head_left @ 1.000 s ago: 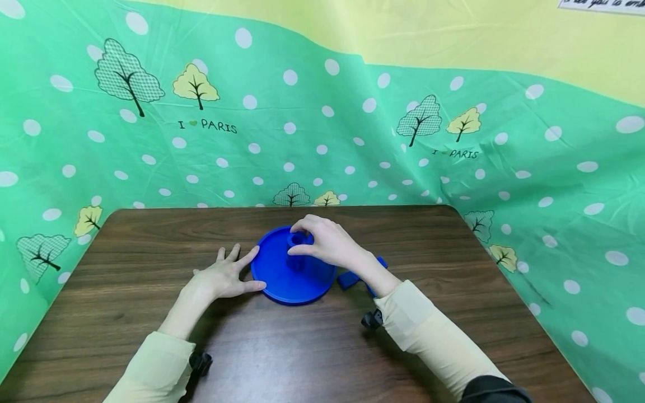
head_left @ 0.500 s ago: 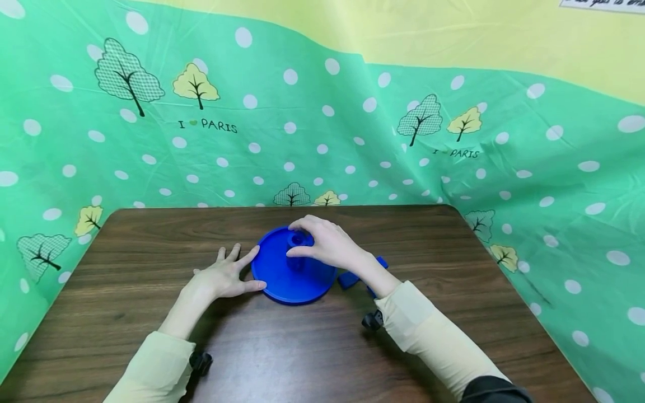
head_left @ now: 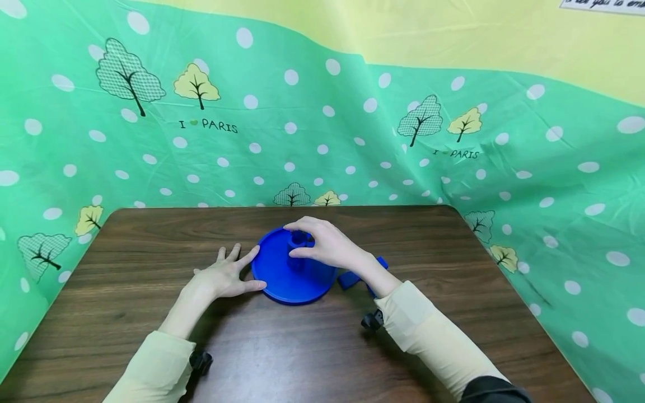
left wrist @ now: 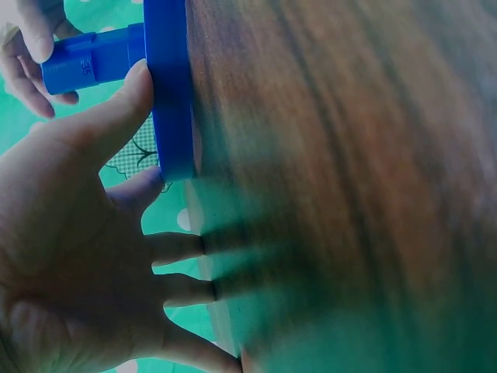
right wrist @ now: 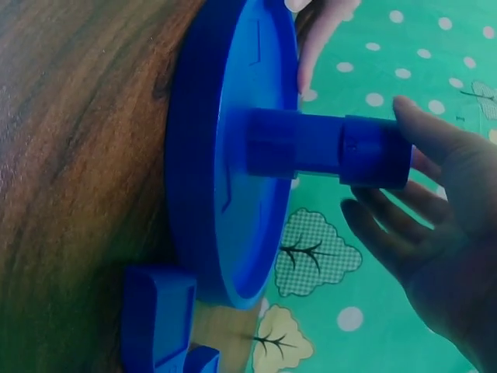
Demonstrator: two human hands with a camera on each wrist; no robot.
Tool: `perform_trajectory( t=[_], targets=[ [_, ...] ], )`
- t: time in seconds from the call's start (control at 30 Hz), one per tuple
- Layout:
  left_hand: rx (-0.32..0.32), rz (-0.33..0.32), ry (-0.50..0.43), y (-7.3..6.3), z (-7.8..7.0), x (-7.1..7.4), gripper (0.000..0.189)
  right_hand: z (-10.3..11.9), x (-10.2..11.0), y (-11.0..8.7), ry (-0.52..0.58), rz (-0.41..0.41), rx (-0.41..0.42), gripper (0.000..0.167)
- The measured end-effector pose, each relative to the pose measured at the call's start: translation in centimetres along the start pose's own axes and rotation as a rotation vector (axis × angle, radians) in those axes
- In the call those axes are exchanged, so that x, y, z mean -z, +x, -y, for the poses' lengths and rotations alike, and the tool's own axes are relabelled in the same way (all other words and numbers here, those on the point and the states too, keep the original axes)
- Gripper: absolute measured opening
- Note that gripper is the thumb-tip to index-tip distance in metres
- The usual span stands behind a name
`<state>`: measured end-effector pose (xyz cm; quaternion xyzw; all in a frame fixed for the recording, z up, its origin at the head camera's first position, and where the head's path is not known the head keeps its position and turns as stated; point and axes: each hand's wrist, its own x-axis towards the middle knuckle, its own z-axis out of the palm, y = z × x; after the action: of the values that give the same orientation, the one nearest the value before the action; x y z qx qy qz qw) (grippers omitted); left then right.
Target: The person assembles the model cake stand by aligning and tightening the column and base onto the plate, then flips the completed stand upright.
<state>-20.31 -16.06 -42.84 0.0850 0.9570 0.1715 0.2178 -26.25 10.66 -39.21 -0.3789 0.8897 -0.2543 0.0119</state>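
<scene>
Two bare hands at one blue disc (head_left: 282, 282), which lies flat with its raised rim up, past the middle of a brown wooden table (head_left: 282, 358). Far table edge is near the rim; left, right and near edges are well apart from it, with wide runs of wood on both sides and a deep one on the near side. Blue post (head_left: 295, 260) stands upright around the disc's middle, stepped in sections, a thicker collar (right wrist: 377, 151) at the top.

Left hand (head_left: 227, 278): released, fingers splayed; thumb and index finger touch the disc's left rim, other fingers spread over the wood just beside it. Right hand (head_left: 327, 240): grasping the post's top, thumb on the near side, fingers curved round the far side; can't tell whether every fingertip makes contact. Open gap between the two hands, across the disc's left part.

Loose blue parts (head_left: 349, 280) lie just right of the rim, partly under the right wrist, so that side is tighter; right wrist view gives one as a block with a recess. Pale sleeves (head_left: 156, 364) on both arms, black device (head_left: 200, 362) at the left cuff. Green dotted cloth (head_left: 302, 112) hangs right behind the far edge.
</scene>
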Motion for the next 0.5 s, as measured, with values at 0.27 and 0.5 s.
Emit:
perform_trajectory(
  t=[0.27, 0.5],
  targets=[
    [-0.005, 0.005, 0.002, 0.03, -0.07, 0.02, 0.097, -0.23, 0.07, -0.16, 0.033, 0.002, 0.031, 0.045],
    [-0.006, -0.002, 0.002, -0.09, -0.05, 0.05, 0.097, -0.53, 0.17, -0.6, 0.086, 0.004, 0.013, 0.06]
  ],
)
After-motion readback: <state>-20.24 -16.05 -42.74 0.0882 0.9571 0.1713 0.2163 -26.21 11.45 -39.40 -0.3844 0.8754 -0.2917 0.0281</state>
